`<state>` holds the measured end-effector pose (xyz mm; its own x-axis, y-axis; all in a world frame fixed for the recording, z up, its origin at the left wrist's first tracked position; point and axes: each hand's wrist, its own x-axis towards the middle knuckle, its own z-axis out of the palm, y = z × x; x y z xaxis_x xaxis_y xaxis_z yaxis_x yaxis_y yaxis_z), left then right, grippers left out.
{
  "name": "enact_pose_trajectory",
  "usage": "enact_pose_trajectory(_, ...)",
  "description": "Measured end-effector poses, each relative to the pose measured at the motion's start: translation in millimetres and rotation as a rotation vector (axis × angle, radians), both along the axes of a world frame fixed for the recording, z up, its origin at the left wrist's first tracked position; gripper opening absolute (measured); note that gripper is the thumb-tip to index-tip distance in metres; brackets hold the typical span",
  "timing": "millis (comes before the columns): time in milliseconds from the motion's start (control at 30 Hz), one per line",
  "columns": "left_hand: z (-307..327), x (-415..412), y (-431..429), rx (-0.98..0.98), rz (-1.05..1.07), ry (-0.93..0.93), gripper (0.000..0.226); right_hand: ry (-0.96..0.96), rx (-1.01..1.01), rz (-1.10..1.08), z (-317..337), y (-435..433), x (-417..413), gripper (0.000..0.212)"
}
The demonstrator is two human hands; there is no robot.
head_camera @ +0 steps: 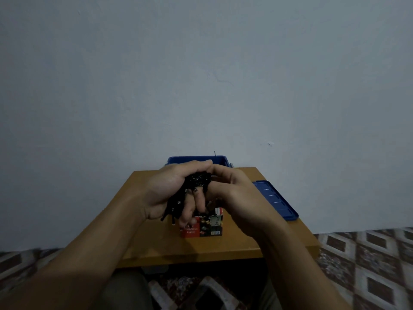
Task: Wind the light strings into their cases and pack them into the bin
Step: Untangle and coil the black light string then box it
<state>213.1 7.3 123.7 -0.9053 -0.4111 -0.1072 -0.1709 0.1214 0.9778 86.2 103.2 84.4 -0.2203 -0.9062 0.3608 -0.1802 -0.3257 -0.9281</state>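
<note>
Two hands clasp one string [197,179]: our left hand [169,191] grips the black bundle, our right hand [237,193] pinches it, just above the case [202,228]; the bin [196,159] sits beyond them. Loose ends dangling below could, we judge, snag the case's mouth and unwind.

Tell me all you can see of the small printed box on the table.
The box looks like cardboard, red at left and dark with pictures at right, with white lettering. It stands upright on the wooden table, below the left hand and right hand; they and the black light string hide its top.
</note>
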Motion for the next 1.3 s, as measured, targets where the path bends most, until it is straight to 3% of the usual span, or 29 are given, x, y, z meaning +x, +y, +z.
enact_pose_trajectory(233, 1.5, -6.6, 6.8, -0.034, 0.100, 0.005, 0.083, -0.015, 0.018, -0.095, 1.7, 0.1, -1.3, 0.018)
enact_pose_trajectory(400, 1.7, -9.8, 4.0, -0.056, 0.178, 0.040, 0.079, 0.009, -0.005, -0.100, 3.7, 4.8, -2.6, 0.022)
enact_pose_trajectory(633, -2.2, -13.5, 0.1, -0.007, 0.124, 0.089, 0.066, -0.107, -0.001, -0.110, -0.3, 0.3, -4.6, 0.027)
enact_pose_trajectory(967, -8.1, -17.4, 2.5, -0.012, 0.131, 0.083, 0.065, 0.079, 0.052, -0.086, 4.7, 8.0, -2.6, 0.018)
enact_pose_trajectory(1300, -6.8, -22.1, 5.0, 0.062, 0.248, 0.160, 0.058, 0.056, 0.039, -0.217, 9.8, 0.4, -0.9, 0.016)
